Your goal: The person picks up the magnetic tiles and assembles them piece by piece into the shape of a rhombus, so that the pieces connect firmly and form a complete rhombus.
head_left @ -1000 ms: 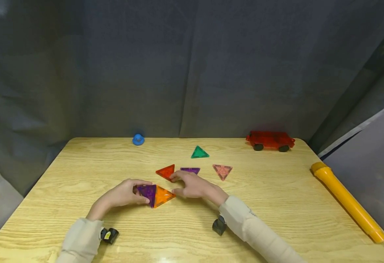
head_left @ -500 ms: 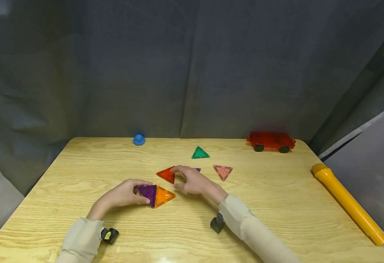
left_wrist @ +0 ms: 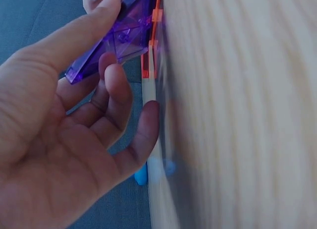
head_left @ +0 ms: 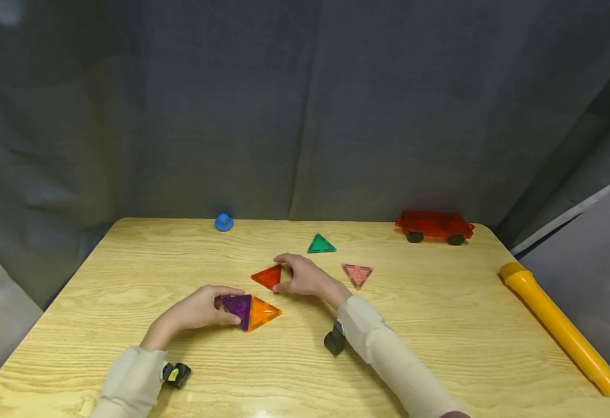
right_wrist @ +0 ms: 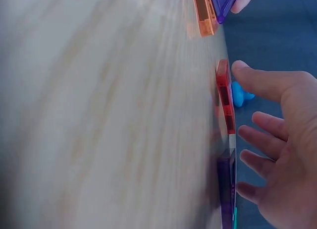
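Observation:
My left hand (head_left: 200, 307) pinches a purple translucent triangle tile (head_left: 238, 309) between thumb and fingers. In the left wrist view this tile (left_wrist: 121, 38) stands tilted up off the table. Its edge meets an orange triangle tile (head_left: 263, 312). Over a red triangle tile (head_left: 268, 277) is my right hand (head_left: 307, 276), thumb by the tile's near corner and forefinger beyond its far corner. The right wrist view shows the fingers spread and loosely bent, apart from the red tile (right_wrist: 225, 96). A second purple tile (right_wrist: 226, 187) lies below that hand, hidden in the head view.
Beyond the right hand lie a green triangle tile (head_left: 320, 244) and a pink one (head_left: 358, 275). A blue toy duck (head_left: 223, 222) and a red wheeled toy car (head_left: 434, 226) stand at the table's back edge. A yellow tube (head_left: 561, 328) lies along the right edge.
My right hand has shifted away from the orange tile's tip, up around the red tile, and now covers the second purple tile. The left hand keeps holding its purple tile in place.

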Available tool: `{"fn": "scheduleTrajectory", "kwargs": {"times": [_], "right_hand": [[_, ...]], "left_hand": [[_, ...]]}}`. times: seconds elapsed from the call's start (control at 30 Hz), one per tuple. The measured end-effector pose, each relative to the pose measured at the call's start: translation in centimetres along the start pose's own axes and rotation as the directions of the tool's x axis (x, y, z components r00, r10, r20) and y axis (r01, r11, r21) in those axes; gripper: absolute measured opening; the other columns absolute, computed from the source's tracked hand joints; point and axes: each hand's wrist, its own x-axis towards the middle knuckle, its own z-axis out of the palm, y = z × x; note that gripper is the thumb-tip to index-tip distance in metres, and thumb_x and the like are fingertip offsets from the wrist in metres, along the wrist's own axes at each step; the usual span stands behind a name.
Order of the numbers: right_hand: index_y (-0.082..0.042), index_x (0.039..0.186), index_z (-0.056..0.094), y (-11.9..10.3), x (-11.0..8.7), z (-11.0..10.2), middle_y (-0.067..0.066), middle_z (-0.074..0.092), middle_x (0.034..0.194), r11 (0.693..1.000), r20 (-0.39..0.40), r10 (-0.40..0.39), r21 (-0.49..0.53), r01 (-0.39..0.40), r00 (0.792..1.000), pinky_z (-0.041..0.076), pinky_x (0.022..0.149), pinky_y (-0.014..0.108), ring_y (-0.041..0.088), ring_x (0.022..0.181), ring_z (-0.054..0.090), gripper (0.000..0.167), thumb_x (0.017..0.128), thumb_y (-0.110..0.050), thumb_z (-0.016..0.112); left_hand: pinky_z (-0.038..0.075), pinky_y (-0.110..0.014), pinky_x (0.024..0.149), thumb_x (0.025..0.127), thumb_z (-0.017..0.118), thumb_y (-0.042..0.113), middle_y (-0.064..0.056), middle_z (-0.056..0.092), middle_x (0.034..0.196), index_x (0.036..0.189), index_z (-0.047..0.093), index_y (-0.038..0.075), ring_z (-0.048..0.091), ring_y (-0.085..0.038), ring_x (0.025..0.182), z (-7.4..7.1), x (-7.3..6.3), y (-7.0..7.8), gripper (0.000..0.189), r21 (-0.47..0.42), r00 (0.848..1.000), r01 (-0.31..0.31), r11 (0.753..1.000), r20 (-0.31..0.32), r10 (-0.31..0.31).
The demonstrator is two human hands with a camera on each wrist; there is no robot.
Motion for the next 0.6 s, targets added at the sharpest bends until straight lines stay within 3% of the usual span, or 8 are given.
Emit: {"fn": "scheduleTrajectory", "kwargs": {"times": [0.33,0.6], "right_hand": [[-0.007,0.138,0.047,0.13,0.33,0.09,0.012,0.049,0.139,0.998,0.039,0.040,0.037,-0.041,0.998,0.034,0.107,0.041,0.029,0.130,0.043,0.067,0.082,-0.028,0.076],[-0.007,0.136,0.049,0.17,0.23,0.21,0.010,0.050,0.139,1.000,0.007,-0.021,0.016,0.021,1.000,0.032,0.108,0.039,0.028,0.131,0.043,0.067,0.079,-0.026,0.079]], "left_hand": [[0.042,-0.022,0.057,0.082,0.076,0.022,-0.004,0.058,0.086,0.132,0.052,-0.003,0.049,-0.013,0.067,0.02,0.05,-0.03,0.061,0.015,1.000,0.002,1.000,-0.009,-0.002],[0.043,-0.022,0.058,0.082,0.076,0.022,-0.005,0.059,0.089,0.132,0.053,-0.003,0.049,-0.014,0.069,0.07,0.04,-0.07,0.061,0.014,1.000,0.003,1.000,-0.010,-0.003]]}}
